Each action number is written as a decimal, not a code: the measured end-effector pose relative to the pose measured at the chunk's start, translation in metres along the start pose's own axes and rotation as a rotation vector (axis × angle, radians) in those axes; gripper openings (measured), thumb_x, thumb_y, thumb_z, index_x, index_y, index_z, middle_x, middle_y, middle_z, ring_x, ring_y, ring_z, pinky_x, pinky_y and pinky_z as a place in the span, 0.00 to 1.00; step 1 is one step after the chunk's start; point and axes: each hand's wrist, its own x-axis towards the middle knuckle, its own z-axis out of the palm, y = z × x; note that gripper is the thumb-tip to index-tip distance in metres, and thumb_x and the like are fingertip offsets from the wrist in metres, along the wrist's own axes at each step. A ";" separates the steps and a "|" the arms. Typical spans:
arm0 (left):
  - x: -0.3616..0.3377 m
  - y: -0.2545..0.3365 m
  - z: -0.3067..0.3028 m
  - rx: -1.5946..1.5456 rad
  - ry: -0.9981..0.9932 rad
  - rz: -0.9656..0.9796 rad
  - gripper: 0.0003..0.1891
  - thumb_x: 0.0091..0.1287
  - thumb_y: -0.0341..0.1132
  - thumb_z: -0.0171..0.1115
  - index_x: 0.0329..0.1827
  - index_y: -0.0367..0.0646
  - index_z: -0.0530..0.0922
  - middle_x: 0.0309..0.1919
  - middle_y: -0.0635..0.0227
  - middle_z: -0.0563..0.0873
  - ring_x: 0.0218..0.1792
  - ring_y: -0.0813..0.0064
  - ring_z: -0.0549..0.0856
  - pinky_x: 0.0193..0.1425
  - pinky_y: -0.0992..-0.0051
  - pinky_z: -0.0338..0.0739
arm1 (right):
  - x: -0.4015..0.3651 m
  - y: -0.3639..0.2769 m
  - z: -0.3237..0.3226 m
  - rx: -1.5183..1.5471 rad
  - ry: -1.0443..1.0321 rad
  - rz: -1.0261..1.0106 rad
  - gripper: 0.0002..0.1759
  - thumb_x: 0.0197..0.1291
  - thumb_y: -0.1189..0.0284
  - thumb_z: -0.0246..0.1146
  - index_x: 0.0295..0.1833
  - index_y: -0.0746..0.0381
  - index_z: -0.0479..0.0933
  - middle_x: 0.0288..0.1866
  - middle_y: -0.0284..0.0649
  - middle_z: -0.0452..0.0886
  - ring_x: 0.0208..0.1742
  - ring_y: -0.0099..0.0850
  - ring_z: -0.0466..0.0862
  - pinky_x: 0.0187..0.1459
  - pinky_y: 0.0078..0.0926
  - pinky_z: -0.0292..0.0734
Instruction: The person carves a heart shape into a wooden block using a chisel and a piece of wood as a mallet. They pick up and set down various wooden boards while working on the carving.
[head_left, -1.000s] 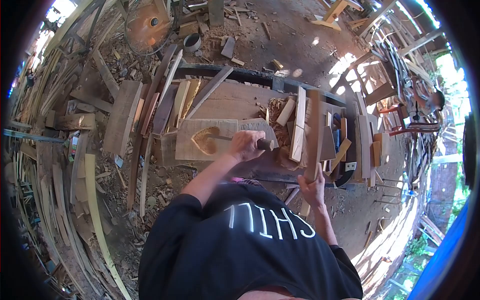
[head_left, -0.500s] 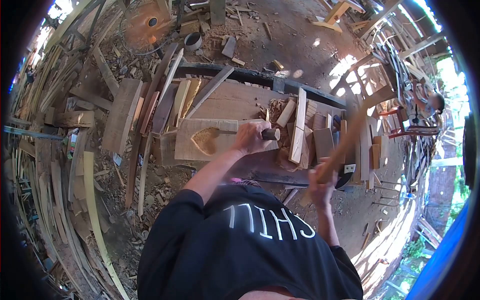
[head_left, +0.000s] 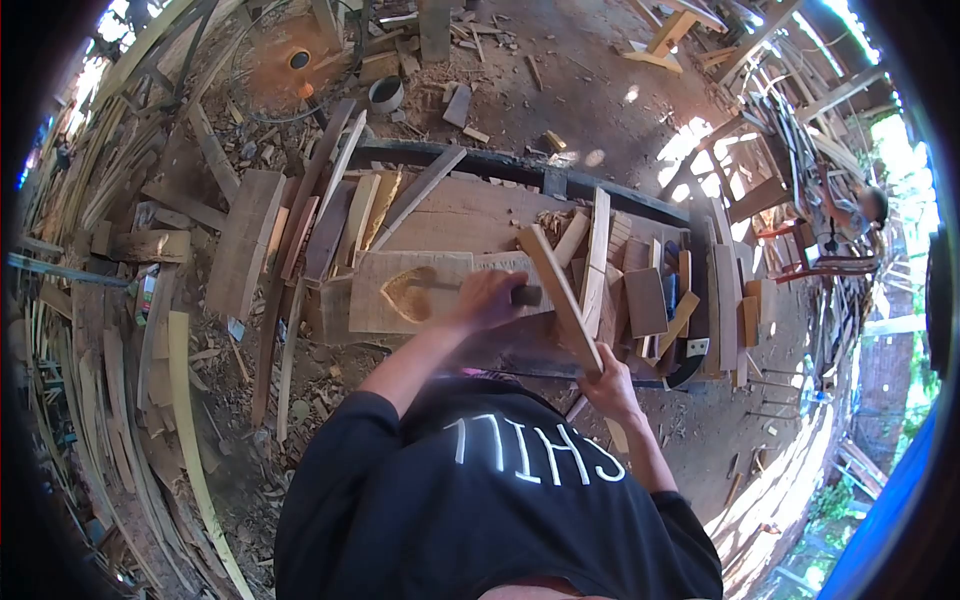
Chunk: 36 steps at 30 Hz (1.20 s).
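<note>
"Brown wood is everywhere in the head view. Where is the board (head_left: 375, 318) with the heart (head_left: 400, 300)?"

"It lies flat on the counter (head_left: 470, 215), toward the left and just beyond the left forearm (head_left: 405, 365). The heart is a hollow cut into its face, more golden than the wood around it."

"And the left hand (head_left: 490, 298)?"

"Closed round the handle (head_left: 527, 296) of a chisel (head_left: 446, 287). The blade points left and reaches into the heart. Whether its tip bites into the wood, I can't tell."

"What has the right hand (head_left: 608, 385) got?"

"Its fingers are wrapped round the lower end of a flat wooden bar (head_left: 560, 300). The bar slants up and to the left, and part of it is just beside the butt of the handle. I can't make out whether the two touch."

"What lies around them?"

"Right of the bar, a pale strip (head_left: 597, 250) lies among offcuts (head_left: 648, 300), with curled shavings (head_left: 548, 222) near its upper end. Beyond the counter, a round bucket (head_left: 385, 95) sits on the dirt floor (head_left: 590, 110)."

"And the person's top (head_left: 500, 530)?"

"Black, with white letters (head_left: 535, 450) across it."
</note>
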 end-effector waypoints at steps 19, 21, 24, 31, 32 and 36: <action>0.021 0.012 -0.019 -0.158 0.144 0.057 0.09 0.53 0.37 0.71 0.29 0.48 0.77 0.25 0.62 0.84 0.29 0.55 0.86 0.32 0.58 0.77 | 0.002 -0.034 -0.023 0.106 0.165 -0.067 0.27 0.54 0.81 0.63 0.62 0.61 0.71 0.39 0.41 0.82 0.41 0.28 0.83 0.43 0.28 0.78; 0.015 0.014 -0.017 -0.167 0.128 0.056 0.09 0.53 0.37 0.71 0.29 0.49 0.78 0.25 0.62 0.84 0.30 0.55 0.86 0.32 0.59 0.77 | 0.003 -0.030 -0.028 0.173 0.297 -0.122 0.23 0.54 0.81 0.63 0.58 0.61 0.71 0.34 0.35 0.78 0.36 0.24 0.79 0.39 0.23 0.75; 0.017 0.015 -0.019 -0.140 0.129 0.027 0.09 0.52 0.36 0.71 0.30 0.48 0.78 0.25 0.62 0.85 0.30 0.55 0.86 0.34 0.58 0.78 | 0.011 -0.015 -0.015 0.138 0.341 -0.192 0.24 0.54 0.80 0.63 0.59 0.61 0.71 0.36 0.41 0.82 0.39 0.32 0.84 0.42 0.29 0.78; -0.013 0.004 0.002 -0.063 0.051 0.110 0.10 0.51 0.36 0.70 0.35 0.50 0.80 0.27 0.64 0.85 0.32 0.56 0.86 0.36 0.58 0.79 | -0.001 -0.004 -0.020 0.038 -0.038 0.081 0.28 0.52 0.76 0.66 0.61 0.62 0.71 0.42 0.53 0.84 0.47 0.47 0.87 0.49 0.37 0.79; -0.014 0.008 0.003 -0.080 0.029 0.149 0.11 0.51 0.35 0.71 0.34 0.49 0.78 0.27 0.66 0.84 0.31 0.56 0.86 0.36 0.58 0.78 | -0.004 -0.008 -0.024 0.093 -0.025 0.124 0.28 0.51 0.75 0.66 0.61 0.61 0.71 0.40 0.51 0.84 0.45 0.44 0.86 0.48 0.36 0.79; -0.014 0.034 -0.003 -0.096 0.010 0.223 0.10 0.51 0.36 0.71 0.32 0.48 0.77 0.24 0.66 0.81 0.29 0.56 0.84 0.35 0.58 0.77 | -0.006 -0.010 -0.036 0.237 0.075 0.069 0.25 0.52 0.79 0.67 0.57 0.62 0.71 0.31 0.36 0.78 0.33 0.25 0.79 0.38 0.26 0.75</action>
